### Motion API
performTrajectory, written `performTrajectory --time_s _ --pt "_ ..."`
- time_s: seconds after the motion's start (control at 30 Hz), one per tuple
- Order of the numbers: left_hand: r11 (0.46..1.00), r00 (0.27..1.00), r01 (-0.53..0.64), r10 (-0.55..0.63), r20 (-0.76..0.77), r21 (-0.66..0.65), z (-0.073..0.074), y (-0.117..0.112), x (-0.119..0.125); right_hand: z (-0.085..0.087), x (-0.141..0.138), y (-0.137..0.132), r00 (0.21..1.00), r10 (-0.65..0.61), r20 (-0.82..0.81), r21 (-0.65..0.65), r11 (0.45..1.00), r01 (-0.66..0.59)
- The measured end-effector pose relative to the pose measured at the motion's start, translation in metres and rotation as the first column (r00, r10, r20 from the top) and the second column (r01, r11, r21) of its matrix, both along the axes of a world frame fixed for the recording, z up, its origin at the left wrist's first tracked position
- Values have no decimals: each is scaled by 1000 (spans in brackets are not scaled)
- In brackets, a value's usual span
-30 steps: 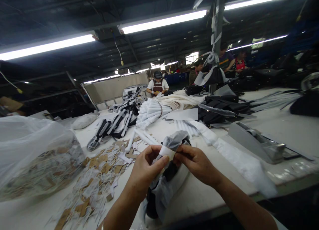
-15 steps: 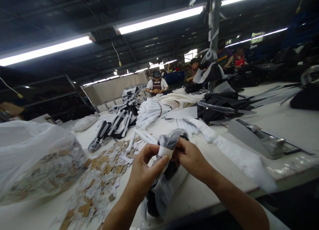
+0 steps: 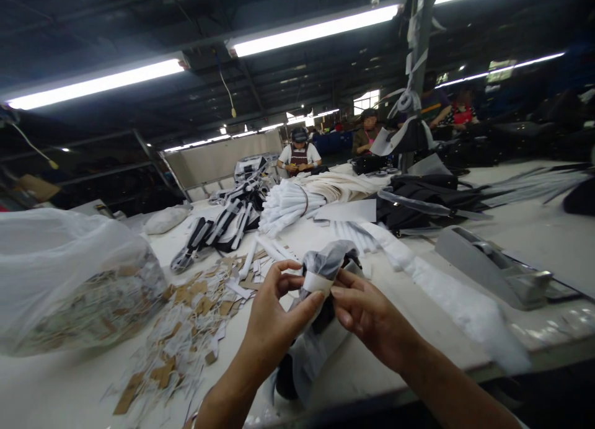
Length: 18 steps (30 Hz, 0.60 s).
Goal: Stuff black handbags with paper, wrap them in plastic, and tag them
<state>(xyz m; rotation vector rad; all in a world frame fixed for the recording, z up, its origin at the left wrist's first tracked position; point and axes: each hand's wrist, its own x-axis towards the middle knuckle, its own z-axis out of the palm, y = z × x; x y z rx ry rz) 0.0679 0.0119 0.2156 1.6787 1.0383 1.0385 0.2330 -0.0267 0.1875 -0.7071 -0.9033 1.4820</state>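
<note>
Wrapped bundle [image 3: 332,257] sits L of gray tape dispenser [image 3: 488,269]; L hand [image 3: 275,310] pinches it btwn thumb + fingers at white band [image 3: 317,283], prob to keep wrap snug; R hand [image 3: 375,314] fingers bunched at band's dispenser-side end, prob steadying, can't tell if pinching; scrap pile [image 3: 198,305] farther L of dispenser

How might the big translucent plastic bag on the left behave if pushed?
The bag would probably crumple rather than stay stiff, since it looks thin and wrinkled. The small pieces heaped inside look loose, so they may shift.
</note>
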Motion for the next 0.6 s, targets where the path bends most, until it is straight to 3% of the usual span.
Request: performTrajectory --time_s 0.13,0.33,0.4,0.5,0.6 --pt "1000 1000 -10 10 28 22 -1 -7 4 1 -10 -6 994 -49 -100 -34 998 46" --pt "967 991 -115 128 -40 228 -11 -20 9 2 -18 3 977 -151 148 -36 987 158" --pt "953 995 -68 85 -46 296 -13 -24 7 1 -18 4 964 -203 172 -17 978 209" --pt "940 997 59 -69 19 337 -18 -28 -1 -3 -14 4 956 -263 128 -49 961 271" --pt "934 989 37 -86 123 356 -32 -28 -14 -11 -6 2 962 -247 112 -95 961 258"
